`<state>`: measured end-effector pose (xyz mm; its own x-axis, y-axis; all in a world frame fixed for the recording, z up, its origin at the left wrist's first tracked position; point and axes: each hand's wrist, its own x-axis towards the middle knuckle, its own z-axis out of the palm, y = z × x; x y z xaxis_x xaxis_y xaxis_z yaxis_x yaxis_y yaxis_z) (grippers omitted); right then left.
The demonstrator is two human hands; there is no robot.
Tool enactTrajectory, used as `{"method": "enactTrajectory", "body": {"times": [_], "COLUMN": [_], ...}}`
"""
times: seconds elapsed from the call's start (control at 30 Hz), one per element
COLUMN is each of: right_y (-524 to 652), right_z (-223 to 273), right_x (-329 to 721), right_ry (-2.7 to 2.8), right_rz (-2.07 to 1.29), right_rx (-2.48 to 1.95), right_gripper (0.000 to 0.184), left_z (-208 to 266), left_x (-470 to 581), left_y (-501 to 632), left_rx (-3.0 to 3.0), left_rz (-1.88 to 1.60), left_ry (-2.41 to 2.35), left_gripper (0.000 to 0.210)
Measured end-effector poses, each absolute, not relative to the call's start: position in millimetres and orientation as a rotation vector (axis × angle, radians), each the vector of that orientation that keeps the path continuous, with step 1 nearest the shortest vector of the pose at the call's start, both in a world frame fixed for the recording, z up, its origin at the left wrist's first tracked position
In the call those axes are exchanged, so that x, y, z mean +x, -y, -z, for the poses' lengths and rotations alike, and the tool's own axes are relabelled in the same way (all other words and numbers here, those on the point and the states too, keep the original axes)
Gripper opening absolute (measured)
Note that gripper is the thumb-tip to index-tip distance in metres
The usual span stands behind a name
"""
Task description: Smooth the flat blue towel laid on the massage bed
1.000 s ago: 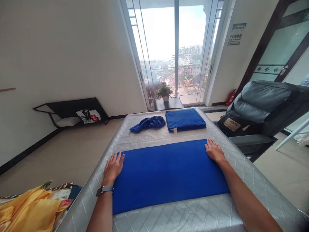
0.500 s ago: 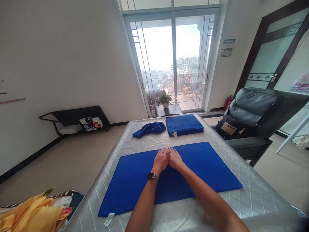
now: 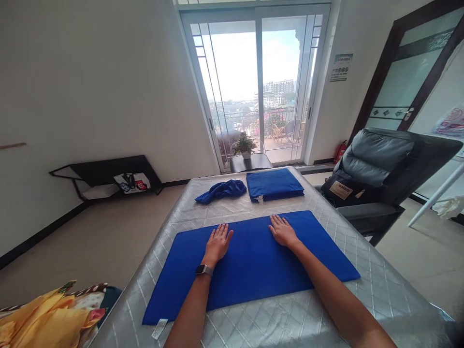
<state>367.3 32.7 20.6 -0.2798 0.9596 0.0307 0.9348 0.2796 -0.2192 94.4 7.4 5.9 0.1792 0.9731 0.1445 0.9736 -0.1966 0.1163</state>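
Observation:
A blue towel (image 3: 250,261) lies spread flat on the silver quilted mattress (image 3: 261,321), with a white tag at its near left corner. My left hand (image 3: 218,243), a watch on its wrist, rests palm down on the left part of the towel, fingers stretched out. On the right part, near the far edge, my right hand (image 3: 282,230) also lies flat with fingers extended. Beyond the towel sit a crumpled blue cloth (image 3: 221,191) and, to its right, a neat stack of folded blue towels (image 3: 275,184).
A potted plant (image 3: 245,145) stands on a chair past the mattress, before the sliding glass door. To the right is a dark recliner (image 3: 377,159) holding a bag. Yellow fabric (image 3: 43,319) lies at the lower left; a black rack (image 3: 108,171) stands by the left wall.
My hands were together at the middle of the towel. They have slid apart, the left one to the left and the right one to the right. The towel stays flat.

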Motion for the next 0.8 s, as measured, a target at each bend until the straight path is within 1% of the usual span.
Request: {"method": "enactTrajectory", "body": {"times": [0.17, 0.3, 0.43, 0.57, 0.7, 0.8], "right_y": [-44, -52, -60, -63, -61, -55], "right_z": [-12, 0, 8, 12, 10, -1], "right_x": [474, 522, 534, 535, 535, 528], "right_ry": [2.336, 2.228, 2.172, 2.177, 2.169, 2.148], "right_rz": [-0.125, -0.039, -0.036, -0.027, -0.021, 0.022], "right_rx": [-1.983, -2.159, -2.203, -2.202, -2.205, -2.159], "right_gripper": [0.065, 0.066, 0.067, 0.067, 0.067, 0.063], "left_z": [-4, 1, 6, 9, 6, -6], "left_x": [2, -56, -84, -88, -88, -76], "left_y": [0, 6, 9, 9, 9, 12], "left_rx": [-2.268, -2.086, -1.925, -1.914, -1.927, -1.897], "left_rz": [0.277, 0.283, 0.305, 0.288, 0.295, 0.366], "left_ry": [2.168, 2.298, 2.445, 2.465, 2.461, 2.419], "left_gripper": [0.058, 0.058, 0.065, 0.07, 0.07, 0.069]}}
